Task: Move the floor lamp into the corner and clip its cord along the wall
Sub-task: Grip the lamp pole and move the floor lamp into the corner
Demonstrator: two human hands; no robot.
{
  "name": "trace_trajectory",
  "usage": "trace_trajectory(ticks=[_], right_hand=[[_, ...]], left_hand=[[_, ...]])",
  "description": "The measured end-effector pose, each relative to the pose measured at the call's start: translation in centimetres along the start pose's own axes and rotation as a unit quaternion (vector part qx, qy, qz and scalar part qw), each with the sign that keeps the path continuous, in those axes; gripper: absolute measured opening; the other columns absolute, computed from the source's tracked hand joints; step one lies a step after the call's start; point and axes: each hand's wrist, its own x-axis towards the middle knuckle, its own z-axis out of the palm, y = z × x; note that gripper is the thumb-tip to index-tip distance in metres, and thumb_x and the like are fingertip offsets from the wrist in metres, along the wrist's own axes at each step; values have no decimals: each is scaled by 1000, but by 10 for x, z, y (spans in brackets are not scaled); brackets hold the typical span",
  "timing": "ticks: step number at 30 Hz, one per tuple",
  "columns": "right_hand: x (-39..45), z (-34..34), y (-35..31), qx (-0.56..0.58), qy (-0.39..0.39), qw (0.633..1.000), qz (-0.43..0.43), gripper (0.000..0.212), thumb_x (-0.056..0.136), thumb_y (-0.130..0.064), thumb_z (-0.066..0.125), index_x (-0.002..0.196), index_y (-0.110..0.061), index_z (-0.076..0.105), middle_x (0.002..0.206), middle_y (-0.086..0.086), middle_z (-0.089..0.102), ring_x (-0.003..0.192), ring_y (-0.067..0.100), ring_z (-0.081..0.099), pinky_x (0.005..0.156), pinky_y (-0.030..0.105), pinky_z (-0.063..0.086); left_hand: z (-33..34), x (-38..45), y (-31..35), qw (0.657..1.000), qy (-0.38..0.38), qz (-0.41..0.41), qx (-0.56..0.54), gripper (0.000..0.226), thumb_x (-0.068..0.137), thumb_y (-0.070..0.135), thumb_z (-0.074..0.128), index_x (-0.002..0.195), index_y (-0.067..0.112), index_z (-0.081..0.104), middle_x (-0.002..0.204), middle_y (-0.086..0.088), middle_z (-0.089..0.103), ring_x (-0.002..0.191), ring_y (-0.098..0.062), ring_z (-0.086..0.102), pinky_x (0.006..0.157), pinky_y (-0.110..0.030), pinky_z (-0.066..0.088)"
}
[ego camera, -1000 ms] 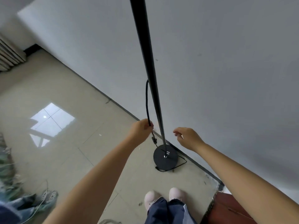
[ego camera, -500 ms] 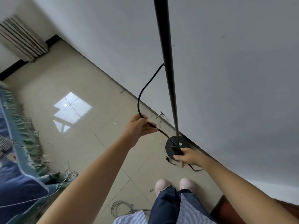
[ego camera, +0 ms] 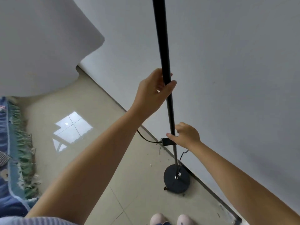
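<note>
The floor lamp's black pole (ego camera: 162, 38) rises from a round black base (ego camera: 177, 181) that rests on the tiled floor close to the white wall (ego camera: 235, 78). My left hand (ego camera: 153, 93) is wrapped around the pole about halfway up. Lower down, my right hand (ego camera: 186, 135) pinches a small black switch box (ego camera: 167, 141) on the black cord (ego camera: 146, 138), right beside the pole. The cord runs left from the box along the baseboard and also drops toward the base. A white lampshade (ego camera: 40, 43) fills the upper left.
Beige floor tiles (ego camera: 97, 159) spread to the left, with a bright window reflection. A blue and green fringed cloth (ego camera: 14, 151) lies at the left edge. My two light shoes (ego camera: 170, 220) stand at the bottom, close to the base. A dark baseboard (ego camera: 211, 190) follows the wall.
My left hand let go of the cord and took hold of the pole higher up. My right hand rose from the base, holding the cord's switch box. The view tilted so the lampshade appears.
</note>
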Motion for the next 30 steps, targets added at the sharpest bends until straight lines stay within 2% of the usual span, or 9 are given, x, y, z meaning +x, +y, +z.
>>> trace_trajectory(ticks=[2,4,7,9,15,18,21,25,30], right_hand=[[12,0,-8,63,-23,998,8,27,83,-28,53,84,-4,65,84,11,64,80,27,60,59,29,42],[22,9,-14,115,-62,991,24,21,85,-22,48,75,-6,58,73,9,60,71,27,57,52,27,39],[36,26,-27,167,-113,979,35,22,87,-27,45,66,-22,45,64,-1,51,63,20,49,51,24,34],[46,36,-40,174,-133,975,31,28,89,-33,44,64,-23,44,62,-4,48,62,18,48,53,26,35],[79,77,-104,131,-149,980,-23,18,90,-23,40,81,-9,47,67,7,52,63,26,51,56,30,37],[101,101,-144,71,-177,980,-64,20,90,-18,40,71,-11,40,61,2,45,65,26,47,54,28,34],[132,125,-193,12,-205,974,-94,38,90,-18,41,54,-21,27,58,1,41,66,24,47,58,29,35],[179,148,-276,-36,-238,962,-130,44,90,-19,44,51,-23,23,52,-2,35,48,18,37,48,28,29],[253,175,-378,-84,-259,947,-171,47,89,-19,45,47,-17,23,48,0,30,42,12,27,44,25,21]], left_hand=[[-2,10,-4,1000,10,-7,0,24,85,13,53,71,32,45,64,12,57,56,1,57,56,-17,45],[-10,18,-13,999,26,-15,23,33,88,10,48,67,33,39,61,9,56,46,4,52,47,-9,39],[-30,26,-26,997,55,-34,41,33,91,11,43,66,31,36,58,5,55,37,5,48,40,-8,35],[-46,28,-36,994,88,-48,44,33,92,11,41,66,30,35,56,3,53,35,5,48,39,-8,34],[-116,23,-84,975,203,-89,30,32,94,8,38,67,26,35,53,1,49,36,6,50,37,-3,37],[-169,18,-118,967,228,-110,20,30,94,5,38,68,21,37,52,-1,50,35,5,51,36,-4,38],[-229,16,-156,960,250,-125,10,35,94,3,38,65,22,36,52,-2,49,34,3,52,36,-6,40],[-322,26,-209,957,251,-143,-7,32,95,7,37,67,22,35,53,-3,52,36,1,52,35,-7,40],[-434,58,-270,949,286,-134,-8,32,95,9,36,67,24,34,55,-3,49,47,-16,50,36,-13,39]])
